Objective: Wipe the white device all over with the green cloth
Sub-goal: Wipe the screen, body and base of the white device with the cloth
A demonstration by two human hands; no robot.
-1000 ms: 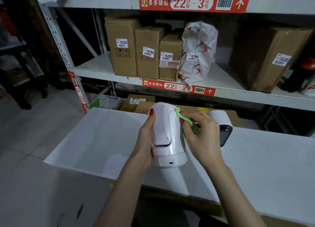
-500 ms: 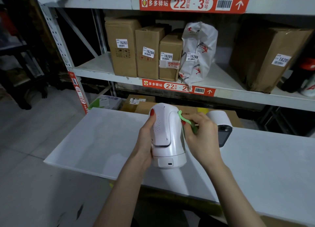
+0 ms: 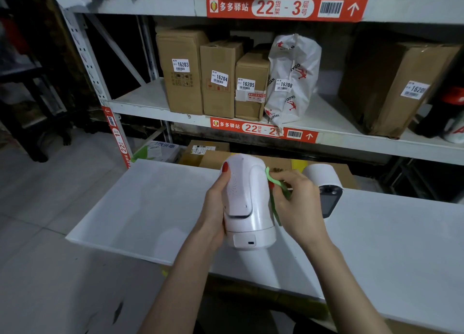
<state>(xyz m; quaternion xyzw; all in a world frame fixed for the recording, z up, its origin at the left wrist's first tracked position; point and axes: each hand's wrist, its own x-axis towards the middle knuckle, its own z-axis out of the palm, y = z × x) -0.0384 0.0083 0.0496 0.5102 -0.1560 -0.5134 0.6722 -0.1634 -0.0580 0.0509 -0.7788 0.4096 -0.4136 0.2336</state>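
Fingers, right hand (image 3: 297, 205): curled, pinching the green cloth (image 3: 274, 182) and pressing it against the right flank of the white device (image 3: 247, 203).
Fingers, left hand (image 3: 213, 208): wrapped round the device's left side, thumb up along its speaker grille, holding it above the white table (image 3: 140, 208).
White device: upright between the two sets of fingers, rounded top away from the person, base with a small slot nearest them.
Green cloth: a thin fold shows above the right fingertips; more trails down under that palm, against the device.
Second white camera (image 3: 326, 188): just beyond the right-hand fingers, dark lens face turned toward the person.
Shelf rack (image 3: 351, 143): well beyond both hands, carrying cardboard boxes (image 3: 218, 80) and a white bag (image 3: 292, 80).
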